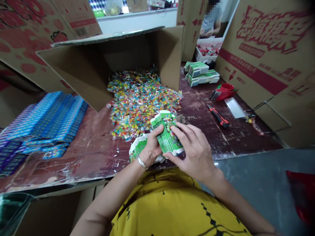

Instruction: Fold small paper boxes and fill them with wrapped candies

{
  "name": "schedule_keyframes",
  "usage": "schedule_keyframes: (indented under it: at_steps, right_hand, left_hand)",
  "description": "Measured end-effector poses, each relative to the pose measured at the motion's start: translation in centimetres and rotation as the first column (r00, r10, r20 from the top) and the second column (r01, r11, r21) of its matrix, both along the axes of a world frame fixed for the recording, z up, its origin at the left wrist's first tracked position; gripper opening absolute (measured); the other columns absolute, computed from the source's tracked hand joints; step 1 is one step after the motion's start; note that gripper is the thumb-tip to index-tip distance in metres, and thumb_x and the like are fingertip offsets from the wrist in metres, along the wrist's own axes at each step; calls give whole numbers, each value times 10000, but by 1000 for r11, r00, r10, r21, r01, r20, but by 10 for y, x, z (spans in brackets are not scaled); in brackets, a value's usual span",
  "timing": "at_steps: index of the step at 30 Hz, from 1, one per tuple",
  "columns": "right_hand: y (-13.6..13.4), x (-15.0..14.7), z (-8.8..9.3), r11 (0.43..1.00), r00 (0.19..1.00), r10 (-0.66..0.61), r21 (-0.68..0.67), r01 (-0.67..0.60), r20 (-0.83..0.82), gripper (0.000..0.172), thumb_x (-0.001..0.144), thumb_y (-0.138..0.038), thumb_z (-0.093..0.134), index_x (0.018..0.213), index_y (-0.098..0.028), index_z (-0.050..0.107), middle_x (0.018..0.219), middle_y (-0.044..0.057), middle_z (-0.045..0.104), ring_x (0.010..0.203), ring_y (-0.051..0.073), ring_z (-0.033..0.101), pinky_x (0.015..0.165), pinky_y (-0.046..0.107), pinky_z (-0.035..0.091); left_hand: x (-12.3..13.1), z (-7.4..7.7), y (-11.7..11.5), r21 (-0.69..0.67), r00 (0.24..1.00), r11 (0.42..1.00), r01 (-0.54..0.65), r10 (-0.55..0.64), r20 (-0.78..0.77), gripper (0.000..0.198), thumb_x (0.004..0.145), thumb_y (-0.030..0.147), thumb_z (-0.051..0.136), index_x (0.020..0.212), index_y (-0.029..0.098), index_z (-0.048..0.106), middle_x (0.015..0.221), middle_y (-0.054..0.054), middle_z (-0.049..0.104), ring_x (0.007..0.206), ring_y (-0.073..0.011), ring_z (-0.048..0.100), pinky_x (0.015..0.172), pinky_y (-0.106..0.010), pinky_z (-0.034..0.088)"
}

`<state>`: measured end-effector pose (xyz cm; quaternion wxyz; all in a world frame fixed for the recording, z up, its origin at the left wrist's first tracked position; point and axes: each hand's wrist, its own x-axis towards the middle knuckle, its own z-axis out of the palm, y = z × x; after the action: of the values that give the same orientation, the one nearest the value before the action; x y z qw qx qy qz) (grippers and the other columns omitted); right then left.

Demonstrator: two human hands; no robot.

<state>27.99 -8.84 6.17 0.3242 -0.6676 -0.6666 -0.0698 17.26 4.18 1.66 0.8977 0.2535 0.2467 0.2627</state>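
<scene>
A stack of flat green printed cartons (169, 132) is held in front of me, above the table's near edge. My left hand (154, 144) grips it from the left, thumb on top and the other fingers hidden beneath. My right hand (194, 147) lies over its right side, fingertips on the top carton and thumb at the lower edge. Just left of my left hand, another fanned batch of green cartons (139, 147) rests on the table. Beyond the hands, a heap of small clear packets of colourful candy (140, 101) spills from a cardboard box (169, 52) lying on its side.
Blue boxes (52, 114) stand in rows at the left. Bundled green cartons (201, 72) lie at the back right, near a red tape dispenser (223, 91) and a utility knife (218, 116). A large carton (268, 65) borders the right. Another person (211, 23) is behind a white crate (209, 49).
</scene>
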Motion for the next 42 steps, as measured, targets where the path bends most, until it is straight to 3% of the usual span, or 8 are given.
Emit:
schedule_keyframes:
  at_steps: [13,19,22,24,27,30,35,42]
  right_hand:
    - [15,10,-7,962,977,-201,-200,184,-66,843,768,-497,740,1437,-122,389,1208,227,663,1087,399,646,853,530,547]
    - [24,40,-10,911,882,-400,-214,353,-250,711,713,-408,727,1339,-186,475,1078,151,705,896,349,697,767,487,550]
    - [26,73,-27,951,784,-307,-145,272,-540,564,734,-396,711,1239,-203,553,1058,108,711,855,287,692,768,441,559]
    - [25,93,-44,964,686,-250,-111,240,-683,552,727,-395,731,1215,-196,567,1065,101,714,865,273,692,780,430,567]
    - [20,109,-67,962,583,-246,-123,243,-774,564,698,-416,770,1188,-202,593,1022,81,721,848,272,692,756,426,575]
    - [15,110,-79,970,499,-224,-142,198,-837,538,696,-450,769,1154,-212,618,986,64,726,842,272,693,727,413,580]
    - [16,103,-81,977,387,-205,-162,141,-899,497,686,-428,779,1113,-222,630,959,61,744,800,258,702,716,393,580]
    - [18,92,-83,986,333,-168,-155,68,-928,479,718,-408,765,1133,-218,620,984,46,743,810,239,701,720,359,571]
  left_hand:
    - [28,19,-19,184,997,983,-18,32,-70,427,652,310,892,978,164,659,919,-20,713,757,-133,652,831,-314,537]
    - [53,29,1,517,988,848,115,-151,28,531,695,429,862,1092,192,601,991,-35,660,903,-159,620,883,-314,493]
    - [53,27,27,781,965,571,254,-205,-164,444,911,594,566,1048,175,625,959,-71,654,921,-193,608,866,-346,485]
    - [45,19,41,883,911,224,412,-91,-402,475,988,565,407,902,162,644,857,-72,634,833,-193,584,828,-363,471]
    - [27,3,47,765,811,-312,564,37,-583,353,995,367,433,840,163,676,827,-80,626,816,-203,569,831,-366,452]
    - [11,-10,37,591,812,-658,466,54,-581,209,911,185,514,891,206,721,996,-102,637,979,-238,569,935,-388,425]
    - [1,-20,31,438,850,-854,280,9,-526,267,964,366,518,950,221,740,1082,-128,620,1129,-295,535,1073,-491,348]
    - [1,-33,52,452,866,-865,220,-40,-499,462,958,555,497,810,195,745,1006,-127,670,1019,-269,582,1090,-467,352]
